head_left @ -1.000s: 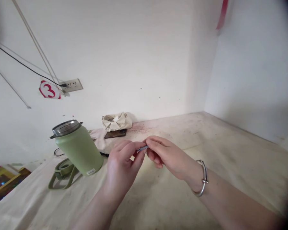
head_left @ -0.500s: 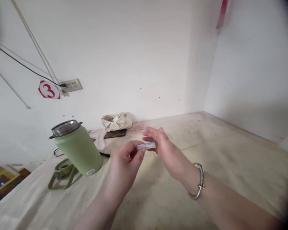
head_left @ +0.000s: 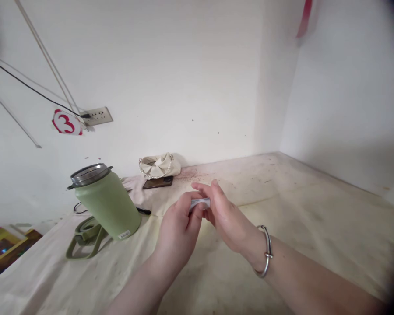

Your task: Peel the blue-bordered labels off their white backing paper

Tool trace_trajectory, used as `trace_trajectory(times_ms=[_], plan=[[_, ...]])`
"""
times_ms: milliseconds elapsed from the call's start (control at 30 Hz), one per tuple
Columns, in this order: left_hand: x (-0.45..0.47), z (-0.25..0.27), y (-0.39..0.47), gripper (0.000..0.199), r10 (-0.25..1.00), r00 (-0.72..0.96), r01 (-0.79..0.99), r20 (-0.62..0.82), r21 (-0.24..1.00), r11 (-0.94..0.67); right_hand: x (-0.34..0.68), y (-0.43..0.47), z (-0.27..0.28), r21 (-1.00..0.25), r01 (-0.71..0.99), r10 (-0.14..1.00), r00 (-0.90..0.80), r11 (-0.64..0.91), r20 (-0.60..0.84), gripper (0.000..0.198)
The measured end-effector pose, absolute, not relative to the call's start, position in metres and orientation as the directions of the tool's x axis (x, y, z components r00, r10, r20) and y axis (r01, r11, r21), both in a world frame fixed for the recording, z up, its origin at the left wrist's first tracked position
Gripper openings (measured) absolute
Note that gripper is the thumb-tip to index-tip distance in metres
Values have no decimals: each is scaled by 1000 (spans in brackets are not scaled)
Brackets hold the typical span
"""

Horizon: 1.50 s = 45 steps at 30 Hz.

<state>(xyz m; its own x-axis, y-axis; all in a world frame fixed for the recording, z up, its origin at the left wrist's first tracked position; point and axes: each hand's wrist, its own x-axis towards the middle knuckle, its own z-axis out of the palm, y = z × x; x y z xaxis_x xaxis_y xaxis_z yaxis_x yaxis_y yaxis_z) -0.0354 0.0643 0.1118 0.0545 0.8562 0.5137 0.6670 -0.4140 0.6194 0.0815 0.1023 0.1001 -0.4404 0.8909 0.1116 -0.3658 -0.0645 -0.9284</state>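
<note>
My left hand [head_left: 178, 229] pinches a small, flat, pale blue-white thing [head_left: 198, 203] between thumb and fingers. It looks layered, like a little stack or folded paper, but its kind is not clear. Beside its right end is my right hand [head_left: 228, 218], slightly cupped with the fingers stretched forward and the palm turned to the left. Some of the right fingers are hidden behind the thing and the left hand. Both hands are held above the cloth-covered table [head_left: 302, 245].
At left stands a green bottle [head_left: 108, 203] without its lid; a green lid with a loop [head_left: 85, 238] lies beside it. Behind are a phone [head_left: 157, 182], a cream pouch [head_left: 160, 166] and a black pen [head_left: 143, 211]. White walls meet at the table's back corner.
My hands have come closer together. The left has moved slightly right with the pale thing, and the right hand's fingers have lowered around its far end.
</note>
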Motion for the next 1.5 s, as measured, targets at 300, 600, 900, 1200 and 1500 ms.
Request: trace_trajectory(times_ms=[300,600,900,1200,1500], plan=[[-39,114,64,10,828,-62,645,557,656,-393,92,105,114,-952,-105,863,-404,287,304,25],[-59,120,69,29,841,47,522,539,704,-481,99,114,114,-963,-255,818,-533,86,214,22],[-62,122,72,13,910,-49,361,413,856,-369,102,111,119,-981,-182,801,-578,61,157,23],[-60,124,72,11,932,-65,470,357,835,-287,103,114,117,-964,-12,818,-527,266,232,16],[-62,125,72,13,915,-30,634,403,715,-294,103,117,120,-920,68,817,-488,387,308,13]])
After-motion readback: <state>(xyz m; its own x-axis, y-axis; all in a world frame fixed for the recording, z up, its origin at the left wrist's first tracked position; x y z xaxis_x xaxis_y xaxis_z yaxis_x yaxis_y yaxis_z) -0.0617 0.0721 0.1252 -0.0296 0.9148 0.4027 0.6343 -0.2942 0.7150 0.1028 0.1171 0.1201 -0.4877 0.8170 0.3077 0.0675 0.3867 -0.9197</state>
